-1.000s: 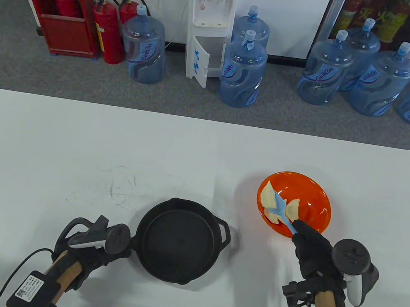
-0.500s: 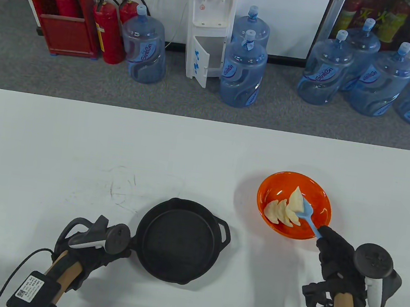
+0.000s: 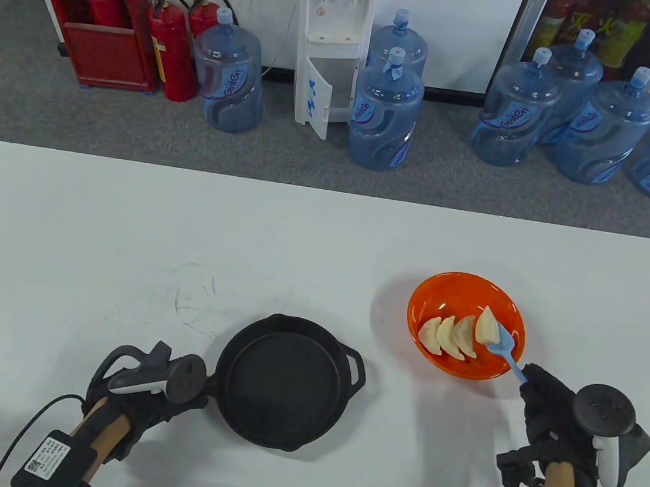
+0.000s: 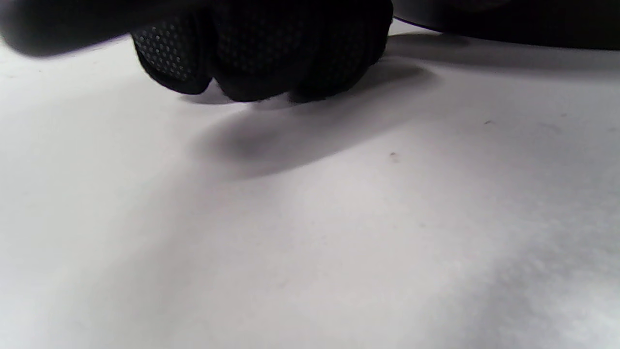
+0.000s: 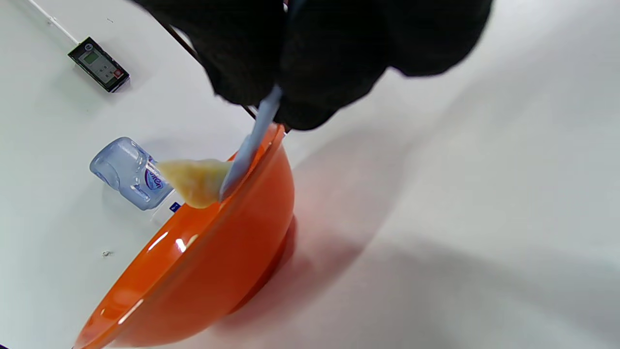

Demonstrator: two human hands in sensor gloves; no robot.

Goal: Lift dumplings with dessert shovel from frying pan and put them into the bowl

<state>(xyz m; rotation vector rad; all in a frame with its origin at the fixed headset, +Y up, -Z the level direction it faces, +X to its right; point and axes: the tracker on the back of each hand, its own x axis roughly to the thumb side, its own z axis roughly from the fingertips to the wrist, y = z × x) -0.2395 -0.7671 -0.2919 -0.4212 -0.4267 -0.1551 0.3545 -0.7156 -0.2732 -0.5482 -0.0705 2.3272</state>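
Right gloved hand pinches handle of pale blue plastic dessert shovel, now shifted rightward across round orange plastic bowl versus half-second-earlier frame; blade touches rightmost of four pale crescent dumplings, which now lie fanned in row instead of heaped. Left gloved hand, unmoved, curled at handle of round black cast-iron frying pan; grip itself hidden, cannot tell. Pan empty: transfer looks finished. Shovel shaft crosses bowl's near rim; lift clear before withdrawing. White table open beyond.
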